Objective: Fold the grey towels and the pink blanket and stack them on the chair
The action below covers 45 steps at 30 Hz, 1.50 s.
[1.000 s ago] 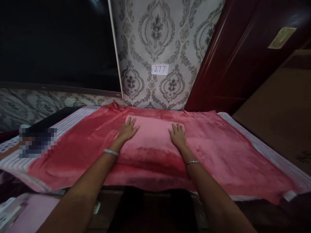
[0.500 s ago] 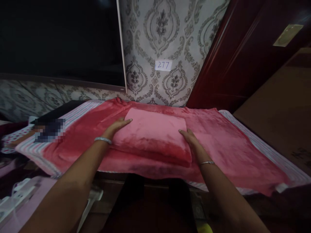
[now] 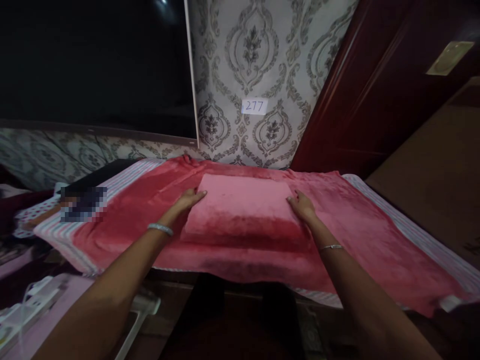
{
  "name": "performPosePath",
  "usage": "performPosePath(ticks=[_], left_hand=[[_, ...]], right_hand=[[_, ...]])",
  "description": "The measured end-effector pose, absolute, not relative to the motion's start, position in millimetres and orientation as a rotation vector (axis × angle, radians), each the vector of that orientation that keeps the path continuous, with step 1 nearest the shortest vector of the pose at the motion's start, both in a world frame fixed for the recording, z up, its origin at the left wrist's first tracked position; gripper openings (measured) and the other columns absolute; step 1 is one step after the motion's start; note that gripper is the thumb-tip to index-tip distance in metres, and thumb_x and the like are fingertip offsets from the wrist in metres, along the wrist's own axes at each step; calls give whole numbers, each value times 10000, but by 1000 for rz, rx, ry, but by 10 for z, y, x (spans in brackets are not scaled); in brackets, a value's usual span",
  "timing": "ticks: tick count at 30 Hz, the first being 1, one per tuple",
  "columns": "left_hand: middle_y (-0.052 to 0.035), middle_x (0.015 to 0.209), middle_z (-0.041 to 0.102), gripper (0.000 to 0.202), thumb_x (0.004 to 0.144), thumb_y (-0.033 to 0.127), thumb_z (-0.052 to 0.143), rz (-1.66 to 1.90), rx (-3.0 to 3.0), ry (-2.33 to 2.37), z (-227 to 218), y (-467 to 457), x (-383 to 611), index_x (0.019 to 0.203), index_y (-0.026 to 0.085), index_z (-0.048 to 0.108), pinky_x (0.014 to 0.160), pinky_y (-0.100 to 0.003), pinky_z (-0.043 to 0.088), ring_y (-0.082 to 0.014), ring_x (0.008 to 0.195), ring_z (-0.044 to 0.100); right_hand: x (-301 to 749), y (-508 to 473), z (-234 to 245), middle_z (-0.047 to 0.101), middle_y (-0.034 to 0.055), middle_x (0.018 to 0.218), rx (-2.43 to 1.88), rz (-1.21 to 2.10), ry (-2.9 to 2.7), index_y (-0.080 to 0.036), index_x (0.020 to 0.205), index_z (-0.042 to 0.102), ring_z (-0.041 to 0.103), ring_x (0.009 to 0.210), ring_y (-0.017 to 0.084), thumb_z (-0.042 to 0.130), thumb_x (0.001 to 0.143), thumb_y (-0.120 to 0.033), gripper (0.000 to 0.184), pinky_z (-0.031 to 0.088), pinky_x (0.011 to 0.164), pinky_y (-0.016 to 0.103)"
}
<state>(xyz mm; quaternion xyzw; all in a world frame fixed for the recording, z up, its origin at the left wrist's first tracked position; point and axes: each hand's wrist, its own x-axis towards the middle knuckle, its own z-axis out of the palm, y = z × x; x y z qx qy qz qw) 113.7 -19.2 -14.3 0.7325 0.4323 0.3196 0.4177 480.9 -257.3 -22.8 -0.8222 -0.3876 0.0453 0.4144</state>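
A folded pink plush blanket [image 3: 243, 200] lies as a thick rectangular bundle on a wider spread of red-pink plush cloth [image 3: 123, 215]. My left hand [image 3: 190, 199] grips the bundle's left side, thumb on the top edge and the other fingers partly hidden. At the right side my right hand [image 3: 303, 206] holds the bundle too, with its thumb at the edge and some fingers out of sight. The bundle's front is rounded and a darker red. It rests roughly level, its front edge facing me.
Striped cloth [image 3: 393, 220] shows beneath the plush spread at both ends. Behind are a large dark screen [image 3: 93, 65] and a patterned wall with a "277" label [image 3: 254, 106]. A brown cardboard box [image 3: 431, 165] stands right; a white power strip [image 3: 30, 302] lies lower left.
The folded blanket has turned slightly and now sits squarer to the front edge. Both hands have moved a little to the right with it, and the view has shifted slightly.
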Motion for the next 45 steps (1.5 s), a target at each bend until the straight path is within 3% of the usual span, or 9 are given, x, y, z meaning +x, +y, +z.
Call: performPosePath(ticks=[3,6,11,20,27,31,37,41,45], left_hand=[[-186,1352,681,597,822,516,705,870,2271,1181,-12,-164,1335,1297,156,679,1162,-524,416,-381,1351,560],[-152,1559,525,570,977,468,494,715,2639,990,171,-228,1667,1463,181,571,1251,-523,259,-324,1489,412],[-93,1695,320,586,1023,469,420,274,2834,1015,63,-352,1954,1578,283,425,1245,-669,82,-343,1579,219],[-89,1698,306,615,1030,499,364,239,2890,1080,-209,-326,1891,1608,289,376,1254,-656,72,-339,1587,197],[-108,1699,299,603,1023,491,372,56,2888,1118,19,-319,1959,1589,286,407,1222,-700,122,-376,1576,212],[-150,1690,313,613,1001,519,425,106,2926,1047,293,-435,2319,1545,242,477,1235,-677,124,-404,1565,231],[-70,1708,290,607,1029,508,365,42,2988,450,344,-726,3195,1602,309,375,1262,-637,85,-315,1584,209],[-54,1712,275,601,1030,531,341,65,2956,488,-4,-776,3423,1602,350,368,1229,-694,138,-348,1571,237],[-45,1710,285,609,1033,542,330,120,2972,523,-234,-742,3415,1615,364,336,1233,-669,170,-346,1569,245]], right_hand=[[4367,-2406,-172,592,190,1447,-2004,-55,-1351,-122,1392,633,516,1366,331,603,906,-382,553,342,1197,528],[3753,-2206,-79,530,148,1526,-1826,-60,-1933,-195,1472,582,458,1423,293,519,1003,-441,533,318,1210,505],[3081,-2144,-200,312,86,1675,-1719,46,-2302,-282,1608,376,221,1560,270,435,1064,-529,601,147,1267,548],[3052,-2172,-416,257,69,1696,-1749,120,-2259,-306,1617,350,162,1578,249,435,1066,-559,612,100,1286,532],[3131,-2318,-147,387,72,1639,-1726,159,-2275,-271,1558,469,293,1537,233,460,1075,-469,522,179,1279,489],[3447,-2649,17,443,79,1604,-1851,65,-2174,-291,1524,519,340,1513,268,460,1075,-419,470,213,1256,551],[3732,-2992,-146,317,90,1668,-2030,-8,-2139,-325,1569,449,201,1563,329,514,1047,-465,544,168,1238,640],[3715,-3030,-430,180,40,1713,-2036,5,-2091,-376,1610,348,111,1581,336,519,1031,-536,625,127,1240,659],[3717,-3024,-579,183,20,1715,-1976,29,-2054,-390,1619,323,104,1584,326,498,1029,-571,641,109,1251,646]])
